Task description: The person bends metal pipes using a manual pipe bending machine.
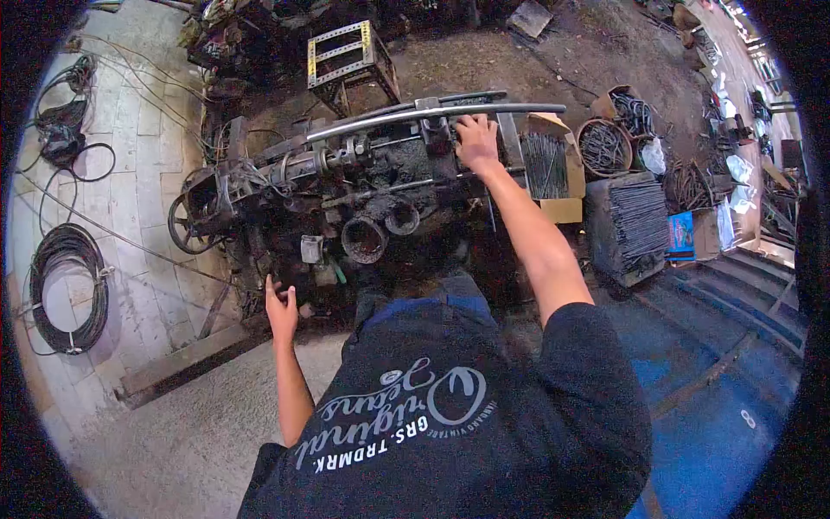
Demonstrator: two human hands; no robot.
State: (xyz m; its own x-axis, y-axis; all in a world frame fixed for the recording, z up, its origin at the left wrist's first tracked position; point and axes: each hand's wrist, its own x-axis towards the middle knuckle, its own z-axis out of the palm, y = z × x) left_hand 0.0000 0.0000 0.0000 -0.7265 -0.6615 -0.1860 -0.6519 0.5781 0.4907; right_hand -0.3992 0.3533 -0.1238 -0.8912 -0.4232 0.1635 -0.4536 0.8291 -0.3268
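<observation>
My right hand (477, 143) is at the right end of a dark, greasy lathe-like machine (298, 169). Its fingers curl downward just below a long metal rod (519, 108); whatever part they close on is hidden beneath them. The rod lies along the machine's far side and sticks out past its right end. Lower left, my left hand (281, 310) hovers near the machine's front with fingers apart, holding nothing. Dark metal chips (402, 164) cover the machine's middle. Two round cups (363, 240) sit at its near side, and a handwheel (192, 227) is at its left end.
A cardboard box (562, 210) of thin metal rods stands right of the machine, beside a stack of dark rods (638, 216) and round bins (603, 147). Behind is a perforated metal stand (341, 56). Coiled cable (69, 290) lies on the left floor; blue metal sheeting (709, 372) is lower right.
</observation>
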